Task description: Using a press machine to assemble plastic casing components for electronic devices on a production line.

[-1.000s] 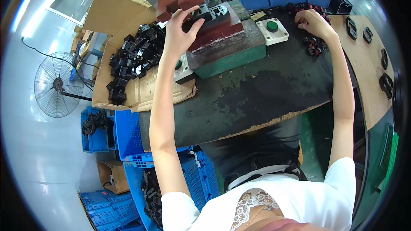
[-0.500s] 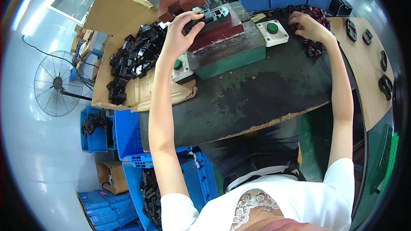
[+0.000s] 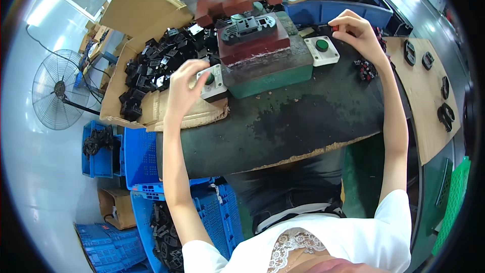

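Note:
My left hand (image 3: 183, 87) is open, its thumb and curled fingers apart with nothing between them. It hovers beside the left green push button, on a white button box (image 3: 217, 87). Raised above the right side of the bench, my right hand (image 3: 359, 35) pinches a small red part (image 3: 335, 28). Below that hand is a second white button box (image 3: 331, 56) with a green button (image 3: 321, 45). Between the two boxes, a long black plastic housing (image 3: 248, 29) lies on the dark red fixture block (image 3: 257, 50) under the press.
Left of the press, an open carton (image 3: 113, 102) holds many black parts. Red and black small parts (image 3: 366, 70) are heaped at the right. Behind stands a blue bin (image 3: 338, 14). Several black pieces lie on a cardboard sheet (image 3: 424, 101). Red press tooling (image 3: 237, 4) hangs above the fixture.
My left hand has left the black housing on the fixture and moved down and left to the button box. My right hand has lifted from the heap with a small red part.

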`<state>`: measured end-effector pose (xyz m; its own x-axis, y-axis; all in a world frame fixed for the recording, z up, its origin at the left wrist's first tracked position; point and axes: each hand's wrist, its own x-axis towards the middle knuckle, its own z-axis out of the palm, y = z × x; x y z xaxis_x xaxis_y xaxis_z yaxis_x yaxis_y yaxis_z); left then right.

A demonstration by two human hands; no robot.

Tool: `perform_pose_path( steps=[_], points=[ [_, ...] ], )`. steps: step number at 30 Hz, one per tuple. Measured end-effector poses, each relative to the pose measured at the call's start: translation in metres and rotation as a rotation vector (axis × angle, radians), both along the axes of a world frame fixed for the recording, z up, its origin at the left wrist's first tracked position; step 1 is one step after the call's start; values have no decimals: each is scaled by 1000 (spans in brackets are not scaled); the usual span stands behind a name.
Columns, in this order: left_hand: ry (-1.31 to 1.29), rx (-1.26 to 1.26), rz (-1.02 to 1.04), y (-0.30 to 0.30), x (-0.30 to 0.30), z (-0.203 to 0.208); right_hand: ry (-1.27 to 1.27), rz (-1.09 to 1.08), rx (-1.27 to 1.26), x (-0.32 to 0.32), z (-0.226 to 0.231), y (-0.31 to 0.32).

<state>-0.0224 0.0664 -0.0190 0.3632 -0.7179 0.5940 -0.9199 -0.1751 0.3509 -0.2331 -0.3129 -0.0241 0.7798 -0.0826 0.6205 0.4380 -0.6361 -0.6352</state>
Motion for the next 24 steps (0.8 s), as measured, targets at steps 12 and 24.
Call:
perform_pose_path(
  steps=[12, 24],
  points=[
    [111, -153, -10, 9, 3, -38, 46, 19, 167, 83, 14, 41],
    [95, -205, -36, 10, 5, -45, 91, 86, -232, 121, 29, 64]
  ],
)
